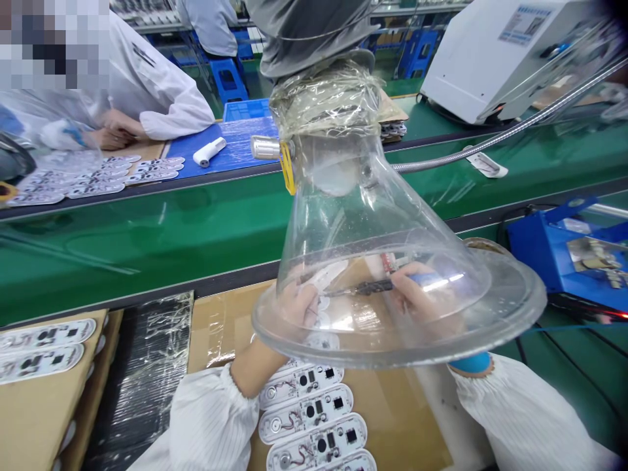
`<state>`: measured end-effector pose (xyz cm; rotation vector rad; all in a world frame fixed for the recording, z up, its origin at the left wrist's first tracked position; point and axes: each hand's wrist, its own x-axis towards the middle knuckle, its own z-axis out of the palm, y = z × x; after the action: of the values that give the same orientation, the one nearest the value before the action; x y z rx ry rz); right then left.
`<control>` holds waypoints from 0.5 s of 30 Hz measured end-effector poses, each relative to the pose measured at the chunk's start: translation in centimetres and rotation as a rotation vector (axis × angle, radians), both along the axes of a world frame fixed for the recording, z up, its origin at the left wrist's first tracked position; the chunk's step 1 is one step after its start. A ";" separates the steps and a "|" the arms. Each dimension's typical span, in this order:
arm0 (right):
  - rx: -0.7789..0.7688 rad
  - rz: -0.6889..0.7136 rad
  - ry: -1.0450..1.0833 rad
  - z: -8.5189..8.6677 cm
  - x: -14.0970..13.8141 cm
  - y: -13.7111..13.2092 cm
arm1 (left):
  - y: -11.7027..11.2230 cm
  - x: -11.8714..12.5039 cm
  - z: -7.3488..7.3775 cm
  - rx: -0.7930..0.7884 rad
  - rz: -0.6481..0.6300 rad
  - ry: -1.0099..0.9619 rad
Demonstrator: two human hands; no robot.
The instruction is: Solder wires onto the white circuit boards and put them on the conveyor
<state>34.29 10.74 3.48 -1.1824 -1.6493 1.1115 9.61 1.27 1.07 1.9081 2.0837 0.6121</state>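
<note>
Clear, curved plastic of a funnel-shaped fume hood (392,216) covers both hands, so every finger is seen through its glare. The right hand (417,297) has its fingers curled and pressed together around a slim tool with a blue grip and dark metal shaft (377,286) — the shaft runs toward nine o'clock and its tip ends just beside the left fingertips. The left hand (297,304) has its fingers bent down and pinched on a white oblong circuit board (326,278), which tilts up toward one o'clock from that hand; how firmly it is gripped cannot be told through the plastic.

Outward from the fingers, both white elastic-cuffed sleeves (210,418) run down to six o'clock. Between them lies a stack of white oblong circuit boards with black chips (307,412), fanned over a brown cardboard sheet (387,418). At nine o'clock from the hands sits a black tray wrapped in clear film (147,366), and beyond it more white boards (44,333).

At twelve o'clock runs a green conveyor belt (147,229). Across it, at ten o'clock, another person in a white coat (147,91) rests hands by a spread of boards — a white handheld device (209,152) lies on a blue mat. A white machine casing (495,59) stands at two o'clock.
</note>
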 end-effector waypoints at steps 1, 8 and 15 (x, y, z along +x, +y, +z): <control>0.002 0.009 -0.013 0.0 0.0 0.0 | 0.1 0.0 -0.2 0.006 0.002 -0.034; -0.031 -0.023 -0.026 0.2 -0.1 -0.2 | 0.2 -0.1 -0.5 0.012 0.070 -0.168; -0.019 -0.054 -0.044 -0.4 0.6 0.0 | 0.0 -0.2 -0.7 0.026 0.030 -0.127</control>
<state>34.89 10.74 3.07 -1.2644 -1.6339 1.0764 9.37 1.23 0.39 1.8038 2.0379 0.7500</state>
